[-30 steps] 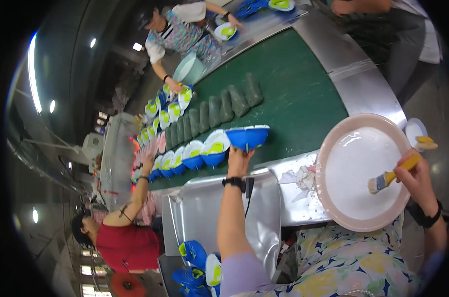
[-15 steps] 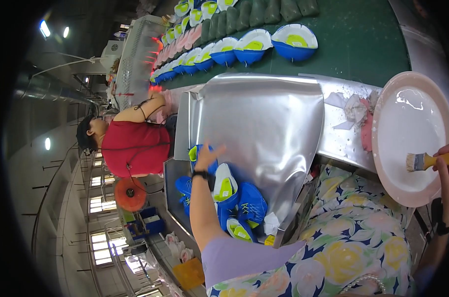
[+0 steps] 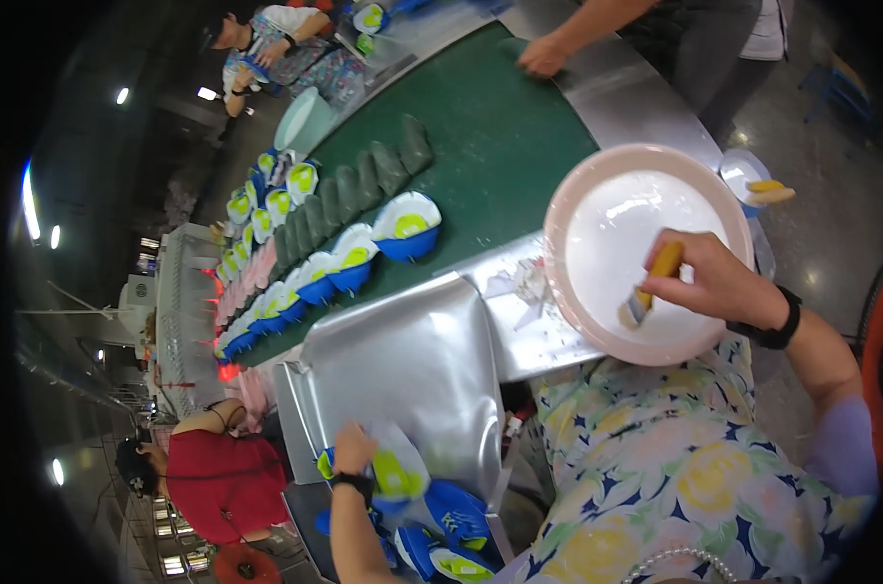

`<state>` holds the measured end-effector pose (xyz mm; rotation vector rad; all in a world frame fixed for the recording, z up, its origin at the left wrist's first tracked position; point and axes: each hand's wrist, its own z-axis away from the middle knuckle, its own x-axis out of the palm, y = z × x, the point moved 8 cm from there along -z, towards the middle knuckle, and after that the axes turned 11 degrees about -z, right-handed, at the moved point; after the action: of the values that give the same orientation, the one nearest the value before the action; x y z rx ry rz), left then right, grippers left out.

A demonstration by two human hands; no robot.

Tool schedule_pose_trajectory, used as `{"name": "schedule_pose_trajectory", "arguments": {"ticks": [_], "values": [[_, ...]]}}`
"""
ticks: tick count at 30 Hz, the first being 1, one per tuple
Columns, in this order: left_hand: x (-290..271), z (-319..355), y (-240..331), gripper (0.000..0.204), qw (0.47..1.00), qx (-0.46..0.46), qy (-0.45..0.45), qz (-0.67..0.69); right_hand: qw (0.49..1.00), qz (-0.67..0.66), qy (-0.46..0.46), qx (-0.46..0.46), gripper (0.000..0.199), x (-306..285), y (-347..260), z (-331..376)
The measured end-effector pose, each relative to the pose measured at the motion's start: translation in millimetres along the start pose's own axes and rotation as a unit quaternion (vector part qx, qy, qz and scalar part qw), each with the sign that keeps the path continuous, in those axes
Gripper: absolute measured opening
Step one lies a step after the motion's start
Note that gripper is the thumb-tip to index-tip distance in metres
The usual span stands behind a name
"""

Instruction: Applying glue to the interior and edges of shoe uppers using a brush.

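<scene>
My right hand is closed around the yellow handle of a paintbrush, its bristles pointing down at the white liquid in a pale pink basin. My left hand is at the steel tray on the left, its fingers closed at the edge of a blurred blue-and-white shoe upper with a yellow-green inside. Part of the fingers is hidden by blur. Beside and below it, several blue shoe uppers lie in a pile.
A green conveyor belt carries rows of blue-and-white uppers and dark grey shoe lasts. A person's hand touches a last at the belt's far end. Another person in red stands left. A small white bucket stands beyond the basin.
My view has swung right. My left hand, spread above the pile before, has come down and closed on an upper. The brush, held sideways earlier, now points down over the basin.
</scene>
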<state>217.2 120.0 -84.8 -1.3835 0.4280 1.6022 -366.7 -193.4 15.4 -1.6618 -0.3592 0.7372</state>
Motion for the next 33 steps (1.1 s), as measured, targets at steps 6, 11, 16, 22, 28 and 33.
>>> {"name": "schedule_pose_trajectory", "arguments": {"ticks": [6, 11, 16, 22, 28, 33], "values": [[-70.1, -65.2, 189.1, 0.062, 0.913, -0.025, -0.084, 0.399, 0.999, 0.031, -0.021, -0.034, 0.023, 26.0, -0.3, -10.1], [-65.7, -57.0, 262.9, 0.055, 0.834, 0.159, -0.142, 0.509, 0.993, 0.043, -0.104, 0.033, 0.023, 48.1, 21.4, -4.3], [-96.5, -7.5, 232.1, 0.058, 0.911, 0.332, -0.014, 0.242, 0.990, 0.128, -0.039, -0.035, 0.021, 7.9, 21.1, 7.3], [-68.3, 36.6, 253.3, 0.053, 0.902, 0.405, 0.091, 0.116, 0.998, 0.031, 0.030, -0.034, 0.017, -22.9, 16.8, -1.7], [-70.2, -64.5, 198.6, 0.044, 0.690, 0.186, -0.127, 0.689, 0.982, 0.121, 0.097, -0.108, 0.017, -54.5, 8.4, 1.3], [-137.4, -81.1, 259.6, 0.046, 0.653, 0.265, -0.098, 0.702, 0.970, -0.003, 0.117, -0.213, 0.019, -64.2, -34.2, -13.4]]}}
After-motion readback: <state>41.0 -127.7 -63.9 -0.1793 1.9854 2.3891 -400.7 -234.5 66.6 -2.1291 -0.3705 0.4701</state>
